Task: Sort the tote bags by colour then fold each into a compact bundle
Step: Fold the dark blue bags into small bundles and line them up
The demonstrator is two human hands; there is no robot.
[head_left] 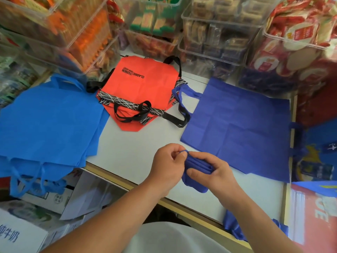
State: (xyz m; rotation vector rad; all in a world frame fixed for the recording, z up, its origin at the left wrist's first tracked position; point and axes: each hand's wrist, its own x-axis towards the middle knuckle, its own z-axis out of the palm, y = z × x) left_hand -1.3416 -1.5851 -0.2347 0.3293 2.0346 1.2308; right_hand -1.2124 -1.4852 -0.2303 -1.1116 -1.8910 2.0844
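Over the white table's [131, 148] front part, my right hand [213, 172] grips a folded dark blue tote bundle [197, 167]. My left hand [167, 167] pinches the bundle's thin handle loop at its top. Flat dark blue totes [240, 125] lie on the right of the table. An orange-red pile of totes [140, 88] with black handles and patterned trim sits at the back middle. Light blue totes [47, 121] are stacked on the left, handles hanging over the table's edge.
Clear plastic bins of packaged snacks [215, 33] line the back of the table. Cardboard boxes [36, 216] stand below the front left edge. More dark blue fabric [235, 227] hangs off the front edge at the right. Printed bags [313, 207] stand at the right.
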